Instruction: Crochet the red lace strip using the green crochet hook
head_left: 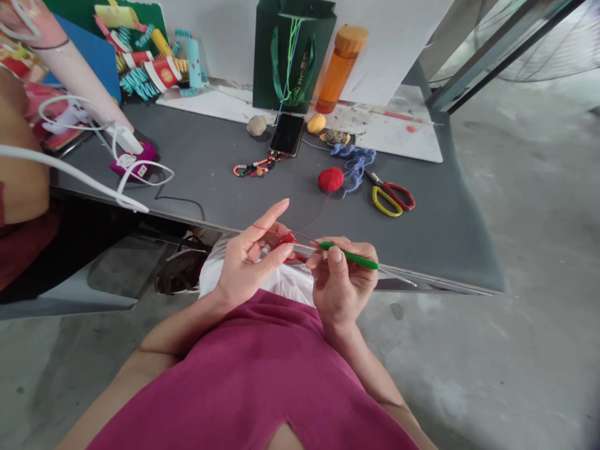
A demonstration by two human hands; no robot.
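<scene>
My left hand (248,256) pinches a small red crochet piece (285,239) between thumb and fingers, with the index finger raised and a red yarn strand running over it. My right hand (340,275) is closed around a green-handled crochet hook (351,256), whose metal tip points into the red piece. The strand leads up to a red yarn ball (330,179) on the grey table (210,181). Both hands hover just in front of the table's near edge.
Red-and-yellow scissors (391,197), blue yarn (354,159), a phone (287,134), a bead string (255,167), an orange bottle (341,69) and a green gift bag (290,53) lie on the table. Another person's arm (75,69) and white cables are at the left.
</scene>
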